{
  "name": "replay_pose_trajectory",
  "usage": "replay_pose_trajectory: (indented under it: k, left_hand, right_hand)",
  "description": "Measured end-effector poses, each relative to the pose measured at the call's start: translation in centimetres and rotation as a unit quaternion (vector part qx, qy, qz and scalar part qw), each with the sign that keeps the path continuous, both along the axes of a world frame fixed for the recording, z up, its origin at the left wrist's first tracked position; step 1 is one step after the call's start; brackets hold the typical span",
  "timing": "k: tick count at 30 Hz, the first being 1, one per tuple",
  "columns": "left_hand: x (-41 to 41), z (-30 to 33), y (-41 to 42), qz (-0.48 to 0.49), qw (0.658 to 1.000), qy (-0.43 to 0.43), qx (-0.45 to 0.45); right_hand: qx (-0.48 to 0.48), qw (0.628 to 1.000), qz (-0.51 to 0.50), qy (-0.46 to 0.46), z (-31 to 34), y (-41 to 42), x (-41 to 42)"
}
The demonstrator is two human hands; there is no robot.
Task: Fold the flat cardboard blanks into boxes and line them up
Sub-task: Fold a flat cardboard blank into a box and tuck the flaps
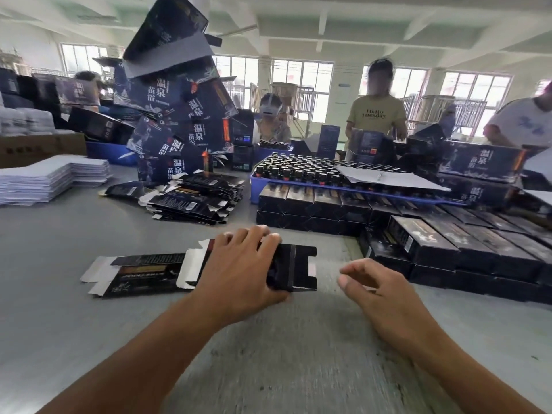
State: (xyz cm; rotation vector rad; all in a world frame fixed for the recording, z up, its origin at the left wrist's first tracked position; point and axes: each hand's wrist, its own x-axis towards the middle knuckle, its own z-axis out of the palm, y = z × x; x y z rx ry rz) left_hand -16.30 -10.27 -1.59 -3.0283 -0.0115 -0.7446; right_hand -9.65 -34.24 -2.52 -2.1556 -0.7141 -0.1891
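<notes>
Grey and wide, the bench [89,324] is stretching under a bright workshop with tall windows, other people standing at its far side. Left of the fingers, a pile of white sheets [50,177] is sitting at the bench's edge, and a flat cardboard blank [143,271] is lying just beside the left hand [239,273]. That hand is reaching forward palm down, its fingers [254,237] curling over the far edge of a partly folded black box [295,268] and its thumb clamping the near edge, the box resting on the bench. Beyond the fingers, a loose heap of flat blanks [194,198] is lying before a leaning tower of dark printed cartons [179,115]. Right of the box, the right hand [376,291] is hovering with fingers apart and loosely bent, gripping nothing. Further right and beyond, a blue tray [254,186] is holding rows of dark capped bottles [298,168], and finished boxes [448,246] are lining up in stacked rows.
</notes>
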Motion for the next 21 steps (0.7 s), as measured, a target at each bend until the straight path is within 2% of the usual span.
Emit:
replay_pose_trajectory:
  k: [5,13,17,21]
  left_hand:
    - [-0.8,0.4,-2.4,-0.08,0.995,-0.061,-0.019]
    - [-1.2,0.0,-4.0,-0.125,0.983,-0.134,-0.008]
    - [-1.2,0.1,-3.9,-0.128,0.982,-0.136,0.002]
    - [-1.3,0.2,-3.6,-0.135,0.98,-0.134,0.052]
  right_hand:
    - [0.119,0.989,0.066,0.054,1.4,0.3,-1.5]
    - [0.158,0.976,0.102,0.11,1.8,0.7,-2.3]
    - [0.172,0.973,0.095,0.12,1.8,0.7,-2.1]
    - [0.173,0.971,0.099,0.129,1.9,0.5,-2.1]
